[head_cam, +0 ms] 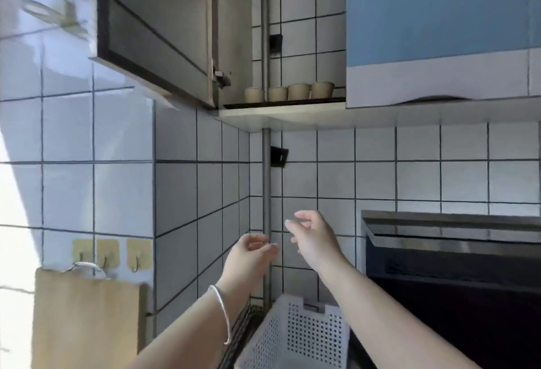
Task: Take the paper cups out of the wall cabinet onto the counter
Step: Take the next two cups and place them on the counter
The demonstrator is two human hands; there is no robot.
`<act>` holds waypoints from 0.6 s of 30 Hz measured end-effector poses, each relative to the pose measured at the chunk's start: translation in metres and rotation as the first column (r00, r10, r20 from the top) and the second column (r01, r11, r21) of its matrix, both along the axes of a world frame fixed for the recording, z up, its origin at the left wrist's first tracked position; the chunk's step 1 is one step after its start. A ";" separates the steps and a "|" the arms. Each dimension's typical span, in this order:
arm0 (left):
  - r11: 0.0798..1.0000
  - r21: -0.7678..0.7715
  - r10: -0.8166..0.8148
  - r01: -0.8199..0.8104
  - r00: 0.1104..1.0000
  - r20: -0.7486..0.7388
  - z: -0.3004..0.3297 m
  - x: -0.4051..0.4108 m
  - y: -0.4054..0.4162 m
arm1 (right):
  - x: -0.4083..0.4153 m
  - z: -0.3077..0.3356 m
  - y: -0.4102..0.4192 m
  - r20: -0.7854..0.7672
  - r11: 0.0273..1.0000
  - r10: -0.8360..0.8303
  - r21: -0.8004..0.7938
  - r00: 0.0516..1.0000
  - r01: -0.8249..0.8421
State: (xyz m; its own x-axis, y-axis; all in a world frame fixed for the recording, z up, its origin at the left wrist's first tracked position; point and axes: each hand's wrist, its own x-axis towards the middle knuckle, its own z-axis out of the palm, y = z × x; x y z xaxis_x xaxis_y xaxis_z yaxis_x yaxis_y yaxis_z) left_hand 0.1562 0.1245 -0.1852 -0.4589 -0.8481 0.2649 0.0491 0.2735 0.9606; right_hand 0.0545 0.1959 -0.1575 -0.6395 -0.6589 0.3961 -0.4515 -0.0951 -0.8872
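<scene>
Both forearms nearest lens: left hand and right hand raised, fingers loosely curled, holding nothing. Paper cups, four in row, sit on wall cabinet bottom shelf, well above my hands, door swung open. Pipe stands in front of row. Risks as I judge: knuckle clips pipe, neighbouring cup topples; light cups crush under firm pinch; drop into white basket below.

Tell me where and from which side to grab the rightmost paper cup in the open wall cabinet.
Grip the rightmost paper cup around its side wall, just under the rim, coming straight in from the open front of the cabinet shelf. It stands upright at the row's right end, with a neighbouring cup close on its left, so the front is the free side. The right hand, empty and below, probably suits best.
</scene>
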 end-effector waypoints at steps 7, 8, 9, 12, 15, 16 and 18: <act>0.995 -0.096 -0.011 -0.008 0.980 -0.200 0.104 -0.062 -0.065 | -0.067 0.104 -0.057 -0.195 0.990 -0.031 -0.138 0.980 0.004; 0.992 -0.125 -0.012 -0.015 0.976 -0.215 0.119 -0.070 -0.070 | -0.077 0.118 -0.062 -0.235 0.988 -0.047 -0.152 0.971 0.011; 0.987 -0.157 -0.016 -0.020 0.974 -0.226 0.132 -0.078 -0.075 | -0.086 0.131 -0.067 -0.277 0.986 -0.068 -0.168 0.959 0.021; 0.960 -0.277 -0.024 -0.042 0.973 -0.229 0.171 -0.102 -0.085 | -0.109 0.168 -0.079 -0.357 0.960 -0.161 -0.272 0.920 0.063; 0.916 -0.399 -0.045 -0.046 0.975 -0.217 0.216 -0.125 -0.094 | -0.126 0.201 -0.091 -0.318 0.891 -0.250 -0.445 0.914 0.089; 0.902 -0.429 -0.053 -0.052 0.972 -0.229 0.229 -0.133 -0.098 | -0.130 0.210 -0.096 -0.342 0.876 -0.281 -0.474 0.897 0.093; 0.866 -0.493 -0.044 -0.089 0.967 -0.253 0.255 -0.149 -0.108 | -0.140 0.227 -0.103 -0.390 0.858 -0.333 -0.502 0.858 0.105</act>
State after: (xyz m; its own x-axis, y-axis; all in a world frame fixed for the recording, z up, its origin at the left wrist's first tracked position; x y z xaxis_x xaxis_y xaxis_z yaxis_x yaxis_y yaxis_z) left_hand 0.0077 0.0166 0.0699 -0.3042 -0.5817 0.7544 0.2540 0.7137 0.6527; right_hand -0.0854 0.0933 0.0700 -0.4193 -0.1981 0.8860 -0.8429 -0.2774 -0.4610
